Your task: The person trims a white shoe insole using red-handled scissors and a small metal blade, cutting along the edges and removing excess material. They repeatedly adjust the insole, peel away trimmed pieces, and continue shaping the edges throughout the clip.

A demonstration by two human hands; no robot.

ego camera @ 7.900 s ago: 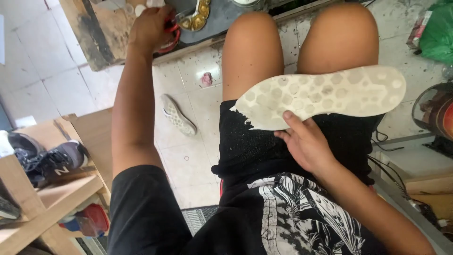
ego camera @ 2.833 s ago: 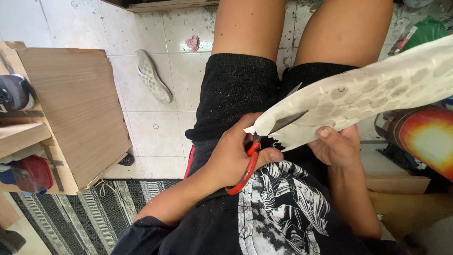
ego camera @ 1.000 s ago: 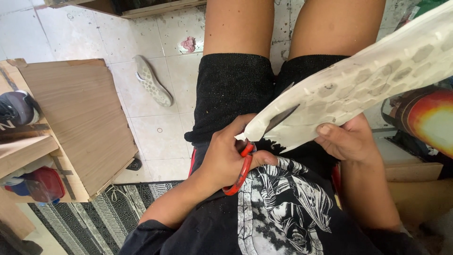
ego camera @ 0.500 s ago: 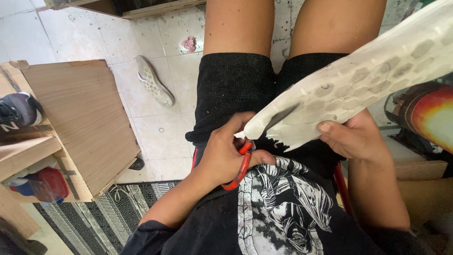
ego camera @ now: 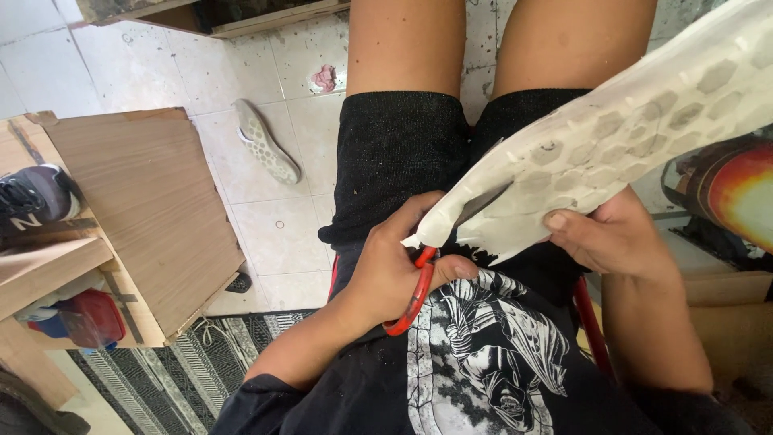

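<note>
- Over the lap, a white sole [ego camera: 636,133] slants from the upper right corner down to the middle; it is the largest thing in hand, pale and foam-like, its face pressed with hexagon dimples, some grey with dirt, and its lower tip ragged and torn; its far end is cut off by the picture's right edge
- Beneath it sit the black shorts [ego camera: 403,153] and a black shirt [ego camera: 483,362] with a white printed figure
- At the left stands a wooden shelf [ego camera: 149,201] with a dark shoe [ego camera: 32,197] on it, only partly in frame, and a red thing [ego camera: 97,314] lower down that is hard to make out
- On the tiled floor [ego camera: 266,225] lies a second, smaller sole [ego camera: 266,153], well apart from the hands, and a striped rug [ego camera: 185,370] fills the lower left
- Right hand [ego camera: 612,238] grasps the white sole from below near its torn end, thumb on top; the fingers are hidden under it
- Left hand [ego camera: 390,270] is clenched through the red handles of the scissors [ego camera: 415,290]
- Scissor blades reach up under the sole's ragged tip; one dark blade shows against the white, the other is hidden, so how far the blades are apart cannot be told
- At the right edge a round orange and black thing [ego camera: 741,193] is cut off and unclear
</note>
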